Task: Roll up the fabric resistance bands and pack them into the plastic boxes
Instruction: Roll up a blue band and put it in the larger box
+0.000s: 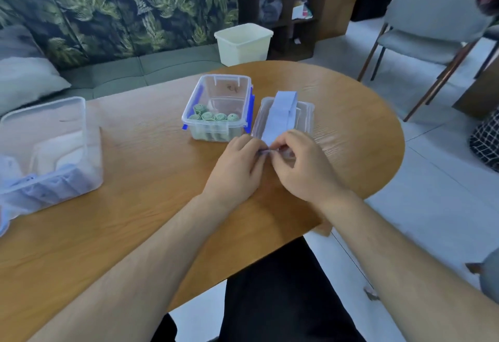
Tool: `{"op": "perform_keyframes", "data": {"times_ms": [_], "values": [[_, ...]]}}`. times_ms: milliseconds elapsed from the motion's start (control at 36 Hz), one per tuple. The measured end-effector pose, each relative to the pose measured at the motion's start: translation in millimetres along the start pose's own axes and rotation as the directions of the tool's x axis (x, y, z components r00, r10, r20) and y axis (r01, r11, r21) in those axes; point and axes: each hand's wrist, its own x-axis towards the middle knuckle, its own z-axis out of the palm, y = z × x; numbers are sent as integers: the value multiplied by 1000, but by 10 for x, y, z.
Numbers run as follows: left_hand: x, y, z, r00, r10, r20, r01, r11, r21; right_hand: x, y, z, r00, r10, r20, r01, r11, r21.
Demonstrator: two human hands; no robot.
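Both the left hand [237, 163] and right hand [299, 160], close together, pinch the near end of a pale lilac fabric band [280, 114] stretched toward 12 o'clock, apparently starting its roll, which next needs tight, even turns.

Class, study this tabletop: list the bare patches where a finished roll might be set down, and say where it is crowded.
Bare wood lies between the large tub and the box of green rolls, and right of the lid toward the table edge. Crowded: box, lid and lavender band, whose end the left hand and right hand pinch.
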Motion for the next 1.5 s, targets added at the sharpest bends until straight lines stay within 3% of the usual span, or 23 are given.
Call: {"op": "perform_keyframes", "data": {"times_ms": [111,278,500,639,778,861,1028,1083,1194,1389,1500], "values": [[-298,34,-290,999,34,10,-34,999,-10,-139,-285,-53,995,-14,96,2,992,122],[-768,6,-663,991,4,135,5,997,-72,-351,-581,141,963,-74,260,15,975,221],[-443,-87,-383,987,-144,70,149,986,-75,-248,-224,290,998,69,9,-68,993,-94],[-50,-260,62,980,-135,148,122,988,92,-16,-17,266,979,205,13,-193,940,-282],[72,-300,235,978,-126,166,105,986,133,145,92,337,968,248,20,-230,922,-313],[76,-289,222,988,-130,84,123,989,82,141,82,356,975,221,-37,-223,942,-249],[-35,-124,-144,983,-166,-82,161,985,-62,37,-159,306,997,11,-70,-11,1000,-1],[-108,-61,-329,965,-243,-101,229,964,-135,39,-331,306,998,-21,-64,28,994,109],[-274,-18,-716,918,-381,-110,328,885,-330,126,-693,368,1000,15,6,-16,963,268],[-386,-130,-1372,802,-537,-262,374,793,-481,428,-1345,581,996,4,87,-41,905,423],[-357,-236,-1724,770,-550,-324,392,808,-440,657,-1709,680,996,-30,79,-13,869,494]]}}
